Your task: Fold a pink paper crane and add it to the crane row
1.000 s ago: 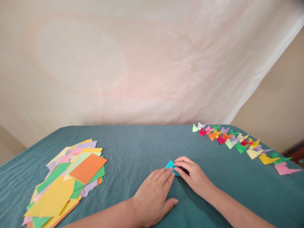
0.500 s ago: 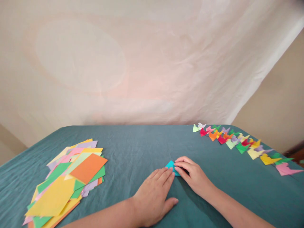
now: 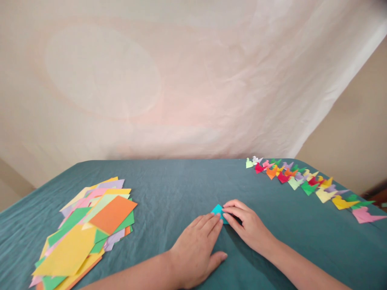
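Where the surface covered in wrinkled dark teal cloth [image 3: 181,185] stretches to the left, a loose pile of flat, many-coloured paper sheets [image 3: 72,217] lies fanned out, its edges overlapping at odd angles. A yellow rectangular paper sheet [image 3: 66,251] rests on top of its near part, and an orange rectangular paper sheet [image 3: 114,215] on top farther back, at the right. Behind everything hangs a pale, pinkish-beige cloth backdrop [image 3: 196,80].

Well to the right of the pile, the left hand [image 3: 196,246] lies palm down, its grip released, the fingers stretched forward and their tips on a small, folded bright-blue paper piece [image 3: 218,209]. That piece lies on the surface between the two hands, partly covered by both. The right hand [image 3: 249,227] meets its right side with bent fingers and thumb; whether its grip pinches the paper or only presses it, I cannot tell.

Farther right, small folded paper birds in many colours [image 3: 308,188] stand in slanting rows, a pink folded paper bird [image 3: 364,215] nearest, at the right edge.
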{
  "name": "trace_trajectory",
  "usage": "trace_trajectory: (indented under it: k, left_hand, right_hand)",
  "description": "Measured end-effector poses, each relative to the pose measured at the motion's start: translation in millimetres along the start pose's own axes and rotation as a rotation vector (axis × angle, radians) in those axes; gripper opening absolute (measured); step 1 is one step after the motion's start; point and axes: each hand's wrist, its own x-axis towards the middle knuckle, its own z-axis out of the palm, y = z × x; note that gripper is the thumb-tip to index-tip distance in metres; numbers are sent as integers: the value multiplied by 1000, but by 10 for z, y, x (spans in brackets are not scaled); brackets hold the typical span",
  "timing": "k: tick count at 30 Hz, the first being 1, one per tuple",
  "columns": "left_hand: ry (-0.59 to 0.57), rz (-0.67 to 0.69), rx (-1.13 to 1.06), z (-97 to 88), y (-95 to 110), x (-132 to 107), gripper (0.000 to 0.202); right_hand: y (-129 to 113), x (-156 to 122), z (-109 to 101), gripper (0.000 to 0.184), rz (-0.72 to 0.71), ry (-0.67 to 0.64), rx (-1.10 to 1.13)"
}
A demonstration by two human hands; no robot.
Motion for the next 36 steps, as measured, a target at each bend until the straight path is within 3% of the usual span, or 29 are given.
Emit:
trace_trajectory:
  k: [19, 25, 36]
  left_hand:
    - [1, 13, -4, 22, -31, -4, 60]
    - [-26, 5, -2, -10, -11, 0, 59]
    - [-1, 14, 34, -13, -30, 12, 54]
  right_hand:
    - [-61, -15, -102, 22, -33, -33, -92]
    - [-91, -60, -320, 23, 16, -227, -116]
    - [-30, -236, -294, 29, -203, -204, -345]
